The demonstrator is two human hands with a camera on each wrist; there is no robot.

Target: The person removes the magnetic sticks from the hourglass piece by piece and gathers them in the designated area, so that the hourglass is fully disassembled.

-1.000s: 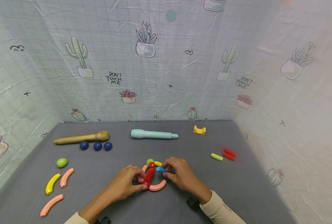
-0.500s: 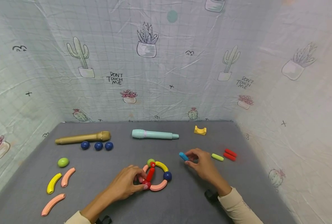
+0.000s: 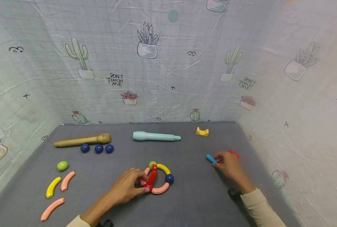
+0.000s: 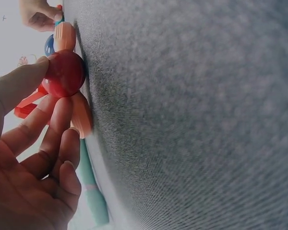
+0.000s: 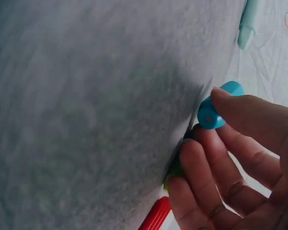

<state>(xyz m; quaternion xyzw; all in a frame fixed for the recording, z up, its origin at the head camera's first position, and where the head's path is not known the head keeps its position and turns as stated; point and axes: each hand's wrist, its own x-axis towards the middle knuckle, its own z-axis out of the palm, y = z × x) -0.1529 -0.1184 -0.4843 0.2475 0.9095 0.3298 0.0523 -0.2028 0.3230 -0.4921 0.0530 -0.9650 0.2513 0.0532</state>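
In the head view, my left hand [image 3: 127, 186] pinches a red ball [image 4: 65, 74] between thumb and fingertips. That ball belongs to a ring of magnetic building pieces: coral curved sticks [image 3: 160, 189], a navy ball [image 3: 169, 179], a yellow curved stick [image 3: 164, 168] and a green ball [image 3: 152, 164]. A red stick [image 3: 152, 177] slants from the red ball toward the green one. Far to the right, my right hand [image 3: 228, 165] pinches a short blue stick [image 5: 210, 118] close over the table. Its lower fingers lie beside a green stick [image 5: 175, 168], mostly hidden behind them.
Red sticks [image 5: 156, 213] lie by the right hand. At the back are a gold microphone [image 3: 83, 140], a mint microphone [image 3: 157, 136] and a yellow notched block [image 3: 202, 132]. Three navy balls [image 3: 98, 148], a green ball [image 3: 62, 165] and curved sticks [image 3: 53, 187] lie left.
My right hand has carried the blue stick from the ring rightward to the green and red sticks, uncovering the ring's right side. My left hand has stayed on the red ball.
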